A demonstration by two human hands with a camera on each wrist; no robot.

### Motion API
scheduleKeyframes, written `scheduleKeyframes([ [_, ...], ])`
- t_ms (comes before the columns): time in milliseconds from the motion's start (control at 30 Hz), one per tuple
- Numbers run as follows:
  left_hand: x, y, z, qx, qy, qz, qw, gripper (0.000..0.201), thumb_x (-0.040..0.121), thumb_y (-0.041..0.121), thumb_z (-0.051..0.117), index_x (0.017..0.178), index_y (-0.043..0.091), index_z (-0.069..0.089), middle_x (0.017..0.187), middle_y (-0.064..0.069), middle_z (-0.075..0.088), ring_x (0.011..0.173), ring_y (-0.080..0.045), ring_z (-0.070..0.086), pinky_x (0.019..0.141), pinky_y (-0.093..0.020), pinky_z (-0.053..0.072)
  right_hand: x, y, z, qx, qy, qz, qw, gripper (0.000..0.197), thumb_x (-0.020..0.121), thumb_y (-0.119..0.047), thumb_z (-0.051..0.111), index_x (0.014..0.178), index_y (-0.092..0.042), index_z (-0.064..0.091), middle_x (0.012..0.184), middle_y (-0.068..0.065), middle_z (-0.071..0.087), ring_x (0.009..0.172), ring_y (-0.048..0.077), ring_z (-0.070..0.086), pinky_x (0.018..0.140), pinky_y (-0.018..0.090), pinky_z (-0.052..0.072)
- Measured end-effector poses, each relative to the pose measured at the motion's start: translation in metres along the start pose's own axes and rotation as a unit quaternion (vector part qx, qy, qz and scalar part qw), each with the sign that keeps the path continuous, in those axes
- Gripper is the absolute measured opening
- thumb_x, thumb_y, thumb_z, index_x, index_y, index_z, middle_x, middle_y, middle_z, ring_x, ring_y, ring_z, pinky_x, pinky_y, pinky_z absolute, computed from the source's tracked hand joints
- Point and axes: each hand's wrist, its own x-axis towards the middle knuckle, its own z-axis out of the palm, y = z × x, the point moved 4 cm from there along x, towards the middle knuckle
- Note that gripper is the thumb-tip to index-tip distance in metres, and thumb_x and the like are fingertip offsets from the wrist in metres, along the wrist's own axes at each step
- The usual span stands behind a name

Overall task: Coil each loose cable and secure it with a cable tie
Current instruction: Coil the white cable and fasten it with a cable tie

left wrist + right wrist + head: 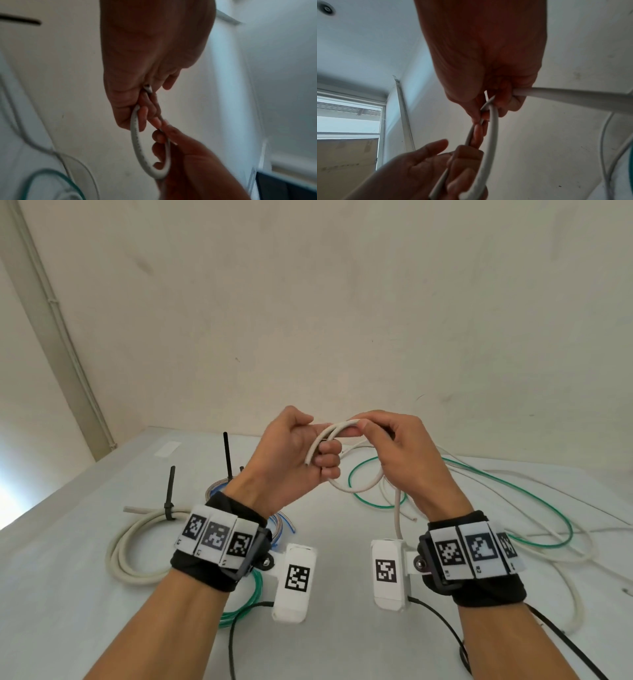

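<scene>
Both hands are raised above the surface (68, 594), bending a white cable (337, 429) into a small loop. The left hand (291, 460) curls its fingers round the loop's free end; the right hand (394, 453) pinches the top of the loop. The cable's remainder trails down to the surface beside a green wire (534, 501). A tied white coil (126, 546) lies to the left.

Off-white wall (342, 302); pale table (68, 594); window (349, 119), possibly shaded.
</scene>
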Motion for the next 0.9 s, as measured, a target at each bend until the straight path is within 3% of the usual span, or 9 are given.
scheduleKeyframes([
  [67,-0.002,0.0,0.0,-0.046,-0.036,0.003,0.998,0.064,0.095,0.025,0.03,0.141,-0.015,0.048,0.077,-0.002,0.032,0.075,-0.018,0.014,0.065,-0.03,0.027,0.0,-0.003,-0.004,0.028,0.016,-0.012,0.999,0.025,0.106,-0.016,0.055,0.103,-0.019,0.08,0.093,-0.015,0.078,0.088,-0.004,0.066,0.083,0.018,0.045],
  [167,-0.003,0.001,-0.001,-0.05,-0.084,0.024,0.995,0.053,0.097,0.013,0.035,0.144,-0.011,0.046,0.083,-0.003,0.037,0.074,-0.017,0.022,0.068,-0.027,0.032,0.0,-0.006,-0.008,0.056,0.034,-0.029,0.997,0.022,0.105,-0.015,0.057,0.108,-0.013,0.079,0.096,-0.012,0.077,0.085,-0.008,0.064,0.08,0.009,0.042],
  [333,-0.007,0.004,-0.013,0.073,-0.081,0.073,0.991,0.043,0.099,0.008,0.049,0.139,-0.006,0.056,0.092,-0.006,0.057,0.079,-0.015,0.052,0.076,-0.024,0.048,0.0,-0.007,-0.006,0.075,0.029,-0.026,0.996,0.022,0.105,-0.012,0.057,0.109,-0.008,0.078,0.1,-0.005,0.077,0.085,-0.009,0.063,0.082,0.009,0.043],
  [467,-0.009,0.008,-0.018,0.187,-0.048,0.114,0.975,0.035,0.098,0.005,0.056,0.131,-0.003,0.065,0.094,-0.006,0.057,0.079,-0.015,0.053,0.075,-0.023,0.05,0.0,-0.006,-0.004,0.079,0.031,-0.012,0.996,0.022,0.105,-0.011,0.057,0.109,-0.008,0.078,0.1,-0.003,0.077,0.083,-0.008,0.062,0.083,0.012,0.046],
  [633,-0.01,0.011,-0.018,0.377,0.046,0.157,0.912,0.017,0.101,0.002,0.06,0.115,-0.002,0.07,0.098,-0.02,0.067,0.083,-0.025,0.069,0.082,-0.04,0.063,0.0,-0.001,0.0,0.037,0.032,0.006,0.999,0.022,0.105,-0.017,0.057,0.107,-0.015,0.079,0.094,-0.011,0.075,0.08,-0.008,0.059,0.08,0.015,0.043],
  [700,-0.01,0.012,-0.016,0.439,0.075,0.168,0.88,0.013,0.1,0.004,0.061,0.108,0.004,0.072,0.097,-0.016,0.073,0.088,-0.026,0.076,0.08,-0.045,0.064,-0.001,-0.001,0.002,0.029,0.026,0.014,0.999,0.023,0.105,-0.019,0.057,0.107,-0.017,0.079,0.092,-0.013,0.074,0.078,-0.007,0.058,0.078,0.015,0.043],
  [833,-0.011,0.017,-0.021,0.524,0.112,0.19,0.823,0.013,0.093,0.008,0.066,0.098,0.017,0.075,0.092,0.001,0.078,0.083,-0.018,0.077,0.08,-0.045,0.064,-0.002,-0.005,0.007,0.025,0.015,0.014,0.999,0.023,0.105,-0.02,0.057,0.107,-0.021,0.079,0.093,-0.01,0.075,0.08,0.0,0.058,0.078,0.022,0.046],
  [900,-0.012,0.017,-0.024,0.523,0.103,0.191,0.824,0.012,0.092,0.005,0.066,0.098,0.014,0.071,0.092,0.0,0.08,0.088,-0.017,0.076,0.089,-0.049,0.06,-0.003,-0.007,0.008,0.046,0.017,0.015,0.999,0.023,0.106,-0.018,0.056,0.109,-0.019,0.079,0.089,-0.018,0.074,0.078,-0.003,0.057,0.076,0.017,0.045],
])
